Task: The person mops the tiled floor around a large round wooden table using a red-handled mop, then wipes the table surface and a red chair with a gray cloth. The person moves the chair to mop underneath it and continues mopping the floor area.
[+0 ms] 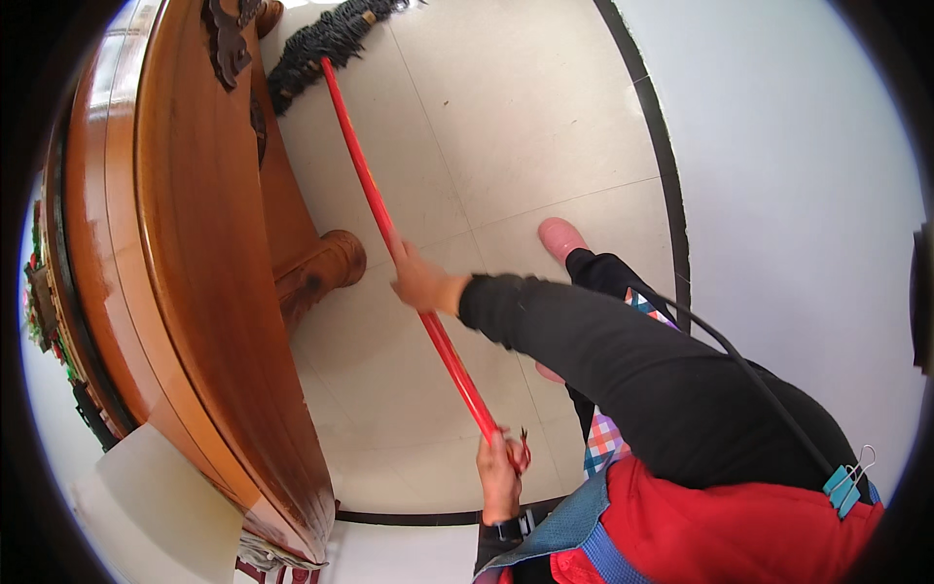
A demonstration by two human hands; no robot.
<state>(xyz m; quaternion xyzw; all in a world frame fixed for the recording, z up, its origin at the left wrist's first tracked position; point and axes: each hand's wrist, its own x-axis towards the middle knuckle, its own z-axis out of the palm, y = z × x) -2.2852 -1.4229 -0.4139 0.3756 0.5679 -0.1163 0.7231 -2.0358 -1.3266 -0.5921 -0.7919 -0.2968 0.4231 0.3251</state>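
A mop with a red handle [365, 175] and a black string head [321, 47] slants across the view. The head lies on the tiled floor at the top, close to the wooden furniture. My right hand [419, 279] is closed around the middle of the handle, its black sleeve reaching in from the right. Lower down, my left hand [500, 467] grips the handle's near end, and a dark band is on that wrist. A red loop [524, 449] hangs from the handle end beside the left hand.
A large polished wooden table [211, 255] fills the left side, with a carved leg [328, 266] jutting over the floor [525, 146]. A white wall [781, 146] with a black skirting [668, 160] runs along the right. My pink shoe [562, 237] stands near it.
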